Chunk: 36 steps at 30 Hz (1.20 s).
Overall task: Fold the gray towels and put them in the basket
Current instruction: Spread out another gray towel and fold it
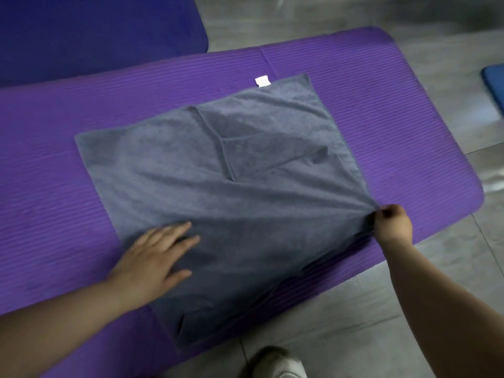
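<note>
A gray towel (191, 181) lies spread on a purple mat (381, 110), with one corner folded over near its middle and a white tag (262, 81) at its far edge. My left hand (156, 257) rests flat on the towel's near left part, fingers straight. My right hand (392, 223) pinches the towel's right corner and lifts it a little off the mat, so the cloth pulls taut toward it. No basket is in view.
A darker blue mat (95, 31) lies at the far left, overlapping the purple one. Gray tiled floor (409, 309) surrounds the mats. A blue object (493, 88) shows at the right edge. A white shoe (275, 362) is at the bottom.
</note>
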Motion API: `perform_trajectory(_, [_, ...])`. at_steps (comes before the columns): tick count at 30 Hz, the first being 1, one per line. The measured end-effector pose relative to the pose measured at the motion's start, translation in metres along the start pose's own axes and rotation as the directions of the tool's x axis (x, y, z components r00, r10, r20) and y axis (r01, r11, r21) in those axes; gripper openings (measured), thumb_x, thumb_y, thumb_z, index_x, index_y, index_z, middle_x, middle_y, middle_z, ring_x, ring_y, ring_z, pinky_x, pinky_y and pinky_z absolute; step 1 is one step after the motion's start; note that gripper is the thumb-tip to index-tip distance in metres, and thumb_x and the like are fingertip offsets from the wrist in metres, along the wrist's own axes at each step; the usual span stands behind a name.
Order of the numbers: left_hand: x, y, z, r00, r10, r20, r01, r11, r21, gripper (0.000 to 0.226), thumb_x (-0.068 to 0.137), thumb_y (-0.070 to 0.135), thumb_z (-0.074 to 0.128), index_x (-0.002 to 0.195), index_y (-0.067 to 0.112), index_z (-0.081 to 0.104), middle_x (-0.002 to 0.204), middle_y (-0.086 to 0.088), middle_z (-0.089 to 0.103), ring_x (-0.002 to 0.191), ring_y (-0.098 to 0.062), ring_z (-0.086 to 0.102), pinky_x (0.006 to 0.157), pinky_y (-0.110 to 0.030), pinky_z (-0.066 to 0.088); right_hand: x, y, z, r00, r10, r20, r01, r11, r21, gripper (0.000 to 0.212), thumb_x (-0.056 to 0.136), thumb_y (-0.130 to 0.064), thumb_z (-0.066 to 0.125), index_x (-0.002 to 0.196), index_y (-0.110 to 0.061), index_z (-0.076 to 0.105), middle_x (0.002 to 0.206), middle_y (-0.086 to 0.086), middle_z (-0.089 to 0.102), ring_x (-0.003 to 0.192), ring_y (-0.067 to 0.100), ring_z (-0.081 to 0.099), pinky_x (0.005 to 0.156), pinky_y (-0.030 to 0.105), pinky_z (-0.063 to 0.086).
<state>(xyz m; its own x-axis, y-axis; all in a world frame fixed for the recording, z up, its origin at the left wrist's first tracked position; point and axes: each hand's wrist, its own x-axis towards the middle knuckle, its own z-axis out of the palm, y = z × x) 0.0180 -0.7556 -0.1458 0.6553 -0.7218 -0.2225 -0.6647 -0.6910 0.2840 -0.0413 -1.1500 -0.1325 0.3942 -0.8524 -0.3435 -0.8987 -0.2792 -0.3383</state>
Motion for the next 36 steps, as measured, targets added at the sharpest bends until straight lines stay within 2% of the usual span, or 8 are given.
perform_trajectory(5, [0.006, -0.034, -0.013, 0.94, -0.33, 0.08, 0.323, 0.942, 0.092, 0.074, 0.068, 0.055, 0.042, 0.121, 0.003, 0.052, 0.124, -0.026, 0.056, 0.116, -0.034, 0.05, 0.089, -0.05, 0.046, -0.012, -0.021, 0.008, 0.944, -0.32, -0.084, 0.28, 0.909, -0.308, 0.036, 0.084, -0.004, 0.037, 0.115, 0.007, 0.053, 0.121, 0.032, 0.048, 0.112, 0.045, 0.043, 0.096, 0.042, 0.032])
perform_trajectory(9, [0.016, -0.042, -0.018, 0.879, -0.436, 0.192, 0.445, 0.895, -0.008, 0.099, 0.075, 0.053, 0.062, 0.146, 0.012, 0.006, 0.156, -0.009, 0.0, 0.145, -0.022, 0.001, 0.117, -0.036, 0.004, -0.038, -0.077, 0.049, 0.595, -0.778, 0.204, 0.798, 0.541, -0.264, 0.038, 0.069, -0.02, 0.038, 0.085, -0.001, 0.067, 0.085, 0.021, 0.067, 0.078, 0.037, 0.065, 0.076, 0.033, 0.046])
perform_trajectory(12, [0.021, -0.049, -0.02, 0.851, -0.447, 0.276, 0.45, 0.891, 0.054, 0.107, 0.074, 0.059, 0.058, 0.145, 0.014, -0.01, 0.154, -0.005, -0.016, 0.144, -0.019, -0.011, 0.117, -0.033, 0.0, -0.059, -0.124, 0.077, 0.345, -0.826, 0.446, 0.929, 0.231, -0.29, 0.04, 0.073, -0.019, 0.045, 0.104, -0.007, 0.068, 0.11, 0.014, 0.067, 0.102, 0.029, 0.064, 0.094, 0.033, 0.047])
perform_trajectory(15, [0.019, -0.056, -0.023, 0.831, -0.432, 0.35, 0.422, 0.9, 0.108, 0.111, 0.075, 0.06, 0.056, 0.143, 0.013, -0.017, 0.152, -0.004, -0.023, 0.143, -0.017, -0.014, 0.117, -0.031, 0.0, -0.065, -0.153, 0.096, 0.409, -0.751, 0.519, 0.904, 0.256, -0.342, 0.05, 0.092, -0.022, 0.043, 0.14, -0.014, 0.034, 0.148, 0.005, 0.032, 0.138, 0.022, 0.025, 0.116, 0.037, 0.011])
perform_trajectory(23, [-0.022, -0.116, -0.036, 0.762, -0.48, 0.434, 0.41, 0.877, 0.251, 0.111, 0.076, 0.062, 0.053, 0.122, 0.012, -0.035, 0.136, 0.007, -0.035, 0.126, -0.001, -0.023, 0.116, -0.029, -0.001, -0.101, -0.179, 0.133, 0.226, -0.887, 0.403, 0.945, 0.099, -0.311, 0.021, 0.056, -0.019, 0.069, 0.074, -0.009, 0.071, 0.08, 0.009, 0.068, 0.067, 0.03, 0.066, 0.049, 0.027, 0.051])
perform_trajectory(28, [-0.045, -0.148, -0.053, 0.673, -0.586, 0.452, 0.443, 0.808, 0.388, 0.108, 0.078, 0.057, 0.055, 0.137, 0.022, -0.028, 0.152, 0.001, -0.024, 0.143, -0.015, -0.013, 0.117, -0.034, -0.003, -0.136, -0.191, 0.158, 0.16, -0.893, 0.42, 0.966, 0.055, -0.252, 0.04, 0.028, -0.019, 0.09, 0.064, -0.016, 0.072, 0.067, 0.003, 0.068, 0.057, 0.023, 0.065, 0.043, 0.022, 0.048])
perform_trajectory(32, [-0.039, -0.14, -0.059, 0.63, -0.638, 0.443, 0.484, 0.768, 0.419, 0.1, 0.082, 0.049, 0.054, 0.143, 0.022, -0.02, 0.153, -0.002, -0.022, 0.144, -0.017, -0.009, 0.117, -0.036, -0.001, -0.128, -0.217, 0.144, 0.433, -0.829, 0.353, 0.901, 0.403, -0.158, 0.023, 0.087, -0.015, 0.052, 0.107, -0.014, 0.063, 0.108, 0.012, 0.066, 0.101, 0.03, 0.061, 0.078, 0.034, 0.048])
perform_trajectory(36, [-0.027, -0.109, -0.05, 0.781, -0.553, 0.29, 0.568, 0.822, 0.036, 0.093, 0.077, 0.051, 0.045, 0.142, 0.022, -0.014, 0.155, -0.002, -0.012, 0.145, -0.016, -0.003, 0.114, -0.027, -0.005, -0.079, -0.235, 0.123, 0.739, -0.661, 0.13, 0.635, 0.748, 0.193, 0.019, 0.093, -0.007, 0.041, 0.085, -0.002, 0.057, 0.095, 0.029, 0.063, 0.082, 0.024, 0.051, 0.076, 0.033, 0.032])
